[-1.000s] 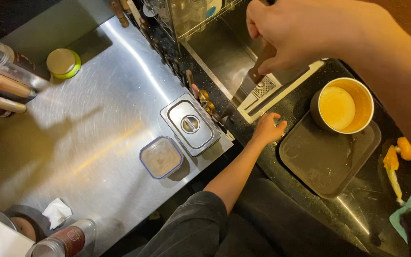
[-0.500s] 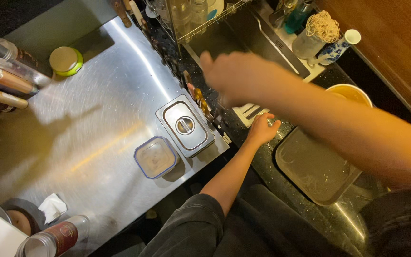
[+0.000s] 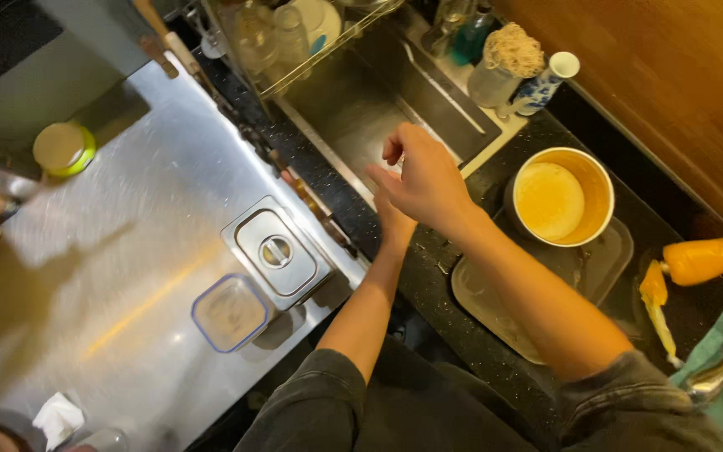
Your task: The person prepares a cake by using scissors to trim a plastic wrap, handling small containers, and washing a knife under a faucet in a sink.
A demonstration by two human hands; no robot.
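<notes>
The right hand (image 3: 424,180) hangs over the near edge of the steel sink (image 3: 353,117), fingers loosely curled and holding nothing that shows. The left hand (image 3: 393,219) lies mostly hidden under it, pressed to the dark worktop (image 3: 462,335) at the sink's rim; I cannot tell whether it grips anything. Just to the right stands a yellow-lined pot (image 3: 564,197) on a grey tray (image 3: 504,301), upright, its round mouth facing straight up, so it has no long axis to speak of; the tray's long side runs from near-left to far-right along the worktop. The risk, as I judge it, is the right forearm: it crosses right beside the pot, and a sweep back could knock the pot or slide it on the tray, which looks wet. An orange squeeze bottle (image 3: 705,258) lies on its side further right, its length running left to right. On the steel surface to the left sit a lidded metal pan (image 3: 276,251) and a clear tub (image 3: 229,312), well apart from both hands.
</notes>
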